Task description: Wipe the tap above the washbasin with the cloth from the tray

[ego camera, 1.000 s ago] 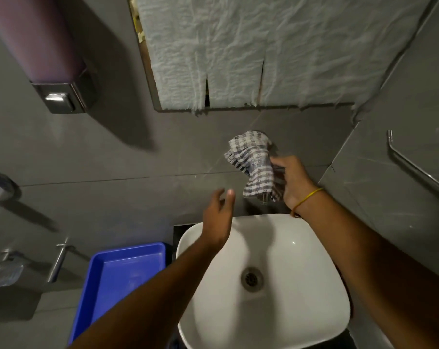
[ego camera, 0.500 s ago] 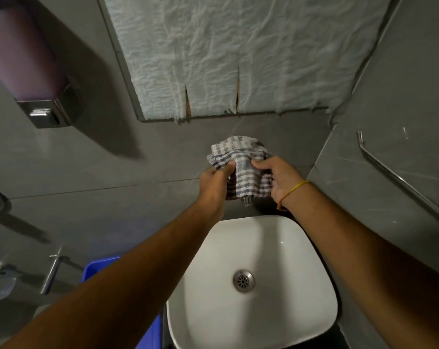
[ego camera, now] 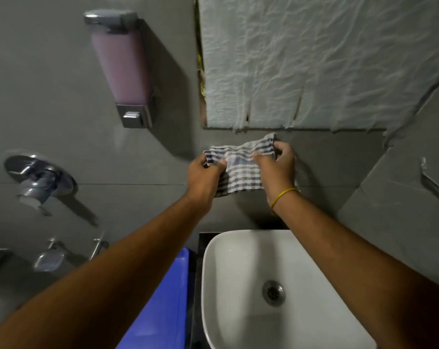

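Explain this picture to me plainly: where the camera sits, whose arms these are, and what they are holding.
The camera is worn on a person's head and looks forward and down, so both bare arms reach in from the bottom. The left hand and the right hand each pinch one end of a checked cloth, stretched between them against the grey wall. The tap cannot be seen; it would lie behind the cloth. Below sits the white washbasin, with a blue tray beside it on the left. A soap dispenser hangs on the wall, up and to the left.

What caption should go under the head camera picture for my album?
Left hand and right hand stretch a blue-and-white checked cloth over the hidden tap above the white ceramic washbasin.
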